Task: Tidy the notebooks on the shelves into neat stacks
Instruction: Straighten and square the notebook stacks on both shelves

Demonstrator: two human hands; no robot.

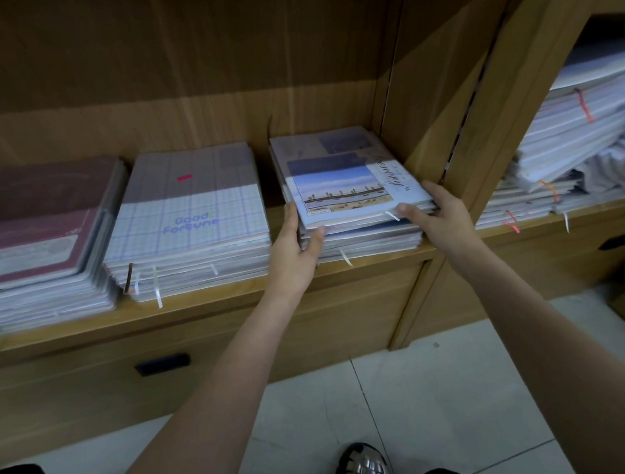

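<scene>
A stack of plastic-wrapped notebooks (346,188), its top cover showing a blue sky and beach scene, is lying skewed on the wooden shelf (228,305), right of the checked "Good Fortune" stack (192,216). The left hand (296,247) is gripping its front-left corner; the right hand (439,214) is gripping its right edge.

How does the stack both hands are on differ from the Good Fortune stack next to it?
The beach-photo stack has upper notebooks twisted askew over those beneath; the Good Fortune stack lies more squarely. The left hand and right hand grip the photo stack; nothing touches the Good Fortune stack. Covers differ: photo versus checked grid. Both sit on the same shelf.
</scene>
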